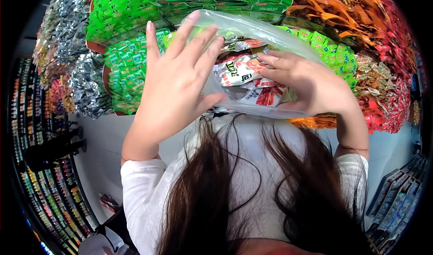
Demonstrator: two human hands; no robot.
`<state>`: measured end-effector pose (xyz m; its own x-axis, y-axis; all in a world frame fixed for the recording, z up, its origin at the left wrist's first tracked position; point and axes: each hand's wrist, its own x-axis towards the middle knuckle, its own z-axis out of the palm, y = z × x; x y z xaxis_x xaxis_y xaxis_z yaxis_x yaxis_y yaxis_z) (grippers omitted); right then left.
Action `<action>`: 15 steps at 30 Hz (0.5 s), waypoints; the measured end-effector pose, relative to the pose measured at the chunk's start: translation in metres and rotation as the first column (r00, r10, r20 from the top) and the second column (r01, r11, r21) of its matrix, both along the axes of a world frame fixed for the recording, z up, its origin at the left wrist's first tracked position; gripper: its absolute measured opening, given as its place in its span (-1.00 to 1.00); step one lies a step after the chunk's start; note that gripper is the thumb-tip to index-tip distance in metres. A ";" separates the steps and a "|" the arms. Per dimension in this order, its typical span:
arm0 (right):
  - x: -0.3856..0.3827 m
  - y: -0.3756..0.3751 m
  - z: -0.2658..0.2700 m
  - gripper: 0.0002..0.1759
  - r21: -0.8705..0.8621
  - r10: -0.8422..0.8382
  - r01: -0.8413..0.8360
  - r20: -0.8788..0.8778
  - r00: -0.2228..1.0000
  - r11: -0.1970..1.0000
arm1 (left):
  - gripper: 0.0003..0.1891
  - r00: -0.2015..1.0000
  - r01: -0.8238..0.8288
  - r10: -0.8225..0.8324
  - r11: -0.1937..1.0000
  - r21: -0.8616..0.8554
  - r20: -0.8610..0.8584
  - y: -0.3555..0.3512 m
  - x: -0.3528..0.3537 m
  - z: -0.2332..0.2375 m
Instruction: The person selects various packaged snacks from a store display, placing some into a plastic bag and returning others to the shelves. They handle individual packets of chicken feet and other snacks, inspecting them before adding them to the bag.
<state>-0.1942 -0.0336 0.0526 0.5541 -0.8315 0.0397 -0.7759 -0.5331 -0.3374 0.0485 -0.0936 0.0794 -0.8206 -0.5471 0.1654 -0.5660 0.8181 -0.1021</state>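
Observation:
A clear plastic bag (259, 24) hangs in front of my chest with its mouth spread wide. White and red snack packets (240, 73) with printed lettering lie inside it, some overlapping. My left hand (178, 75) is open, its fingers spread against the bag's left side and its thumb by the near rim. At the right side of the mouth is my right hand (311, 81), fingers stretched toward the packets and fingertips at the edge of the top one. Neither hand has closed on anything. The bag's bottom is hidden.
Bins of wrapped snacks surround the bag: bright green packets (122, 11), green and white ones (128, 61), orange ones (336, 7) and red ones (394, 47). Silver packets (90, 81) are heaped at left. Stocked shelves (49, 187) line the left; a rack (394, 196) stands right.

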 end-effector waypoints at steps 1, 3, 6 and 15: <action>-0.002 -0.006 0.003 -0.43 -0.025 0.091 -0.089 0.062 0.994 0.996 | -0.09 0.999 -0.035 0.034 0.999 -0.011 -0.041 0.002 0.003 0.000; 0.009 -0.022 0.003 -0.51 -0.051 0.106 -0.100 0.155 0.982 0.994 | -0.06 0.994 -0.073 0.071 0.997 -0.025 -0.084 0.004 0.006 -0.001; 0.020 -0.041 -0.016 -0.33 -0.251 0.038 -0.018 0.075 0.996 0.968 | -0.06 0.985 -0.117 0.108 0.991 -0.062 -0.135 0.005 0.008 -0.002; 0.048 -0.069 -0.024 -0.12 0.156 -0.101 0.114 -0.084 0.991 0.981 | -0.40 0.828 -0.070 0.025 0.996 -0.058 -0.560 -0.004 0.012 -0.028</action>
<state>-0.1465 -0.1024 0.0284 0.4574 -0.8785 -0.1376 -0.8521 -0.3888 -0.3503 0.0604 -0.0980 0.0510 -0.5495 -0.5513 0.6278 -0.5827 0.7914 0.1848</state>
